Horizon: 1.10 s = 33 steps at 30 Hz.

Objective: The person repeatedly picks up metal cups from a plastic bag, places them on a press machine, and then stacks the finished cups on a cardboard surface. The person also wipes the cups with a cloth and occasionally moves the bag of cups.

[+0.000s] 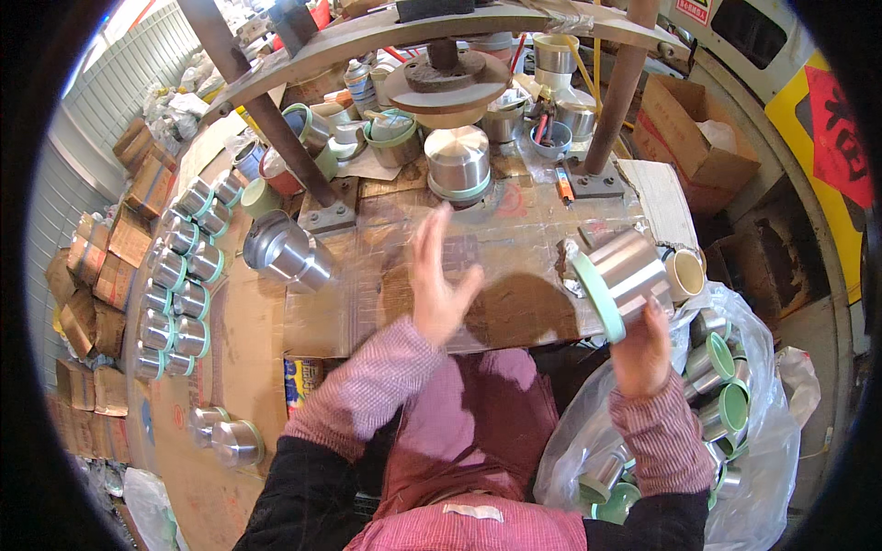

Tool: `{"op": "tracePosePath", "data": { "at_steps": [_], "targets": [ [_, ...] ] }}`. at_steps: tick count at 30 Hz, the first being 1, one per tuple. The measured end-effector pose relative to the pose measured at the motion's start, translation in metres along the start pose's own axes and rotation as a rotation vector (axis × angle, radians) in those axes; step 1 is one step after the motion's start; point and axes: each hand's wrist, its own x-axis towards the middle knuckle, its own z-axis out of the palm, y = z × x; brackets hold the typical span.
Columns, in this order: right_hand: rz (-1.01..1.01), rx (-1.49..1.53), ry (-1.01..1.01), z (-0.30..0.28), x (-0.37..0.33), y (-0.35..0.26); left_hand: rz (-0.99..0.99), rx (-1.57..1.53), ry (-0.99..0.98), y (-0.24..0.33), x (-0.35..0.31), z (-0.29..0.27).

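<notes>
My right hand grips a steel cup with a pale green rim, held tilted on its side to the right of the work surface. My left hand is raised over the cardboard-covered bench, its fingers stretched and nothing in them. Just beyond its fingertips, another steel cup stands upside down on its green rim, below the round head of a press. To the left of that hand a wider steel vessel lies on its side.
Several upturned steel cups stand in rows on the left, with two more cups nearer me. At lower right a clear plastic bag holds green-rimmed cups. Press posts rise on both sides. A cardboard box sits at far right.
</notes>
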Motion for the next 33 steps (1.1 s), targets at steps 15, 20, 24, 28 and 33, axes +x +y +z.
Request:
{"op": "tracePosePath", "data": {
  "at_steps": [15, 20, 24, 28, 33],
  "targets": [
    [-0.542, -1.372, 1.035, -0.209, -0.289, -0.129, -0.142, -0.712, -0.239, 0.082, -0.163, 0.003],
    [-0.49, -1.84, 0.866, -0.241, -0.283, -0.126, -0.231, -0.716, -0.219, 0.075, -0.179, -0.022],
    [-0.794, -1.752, 0.483, -0.211, -0.223, -0.102, -0.491, -0.75, -0.178, 0.074, -0.208, -0.055],
    [-0.618, -1.551, 0.297, -0.162, -0.166, -0.048, -0.537, -0.643, -0.182, 0.075, -0.243, -0.094],
    [-0.596, -1.235, 0.02, -0.105, -0.122, -0.006, -0.43, -0.096, 0.292, 0.075, -0.283, -0.187]
  ]
}}
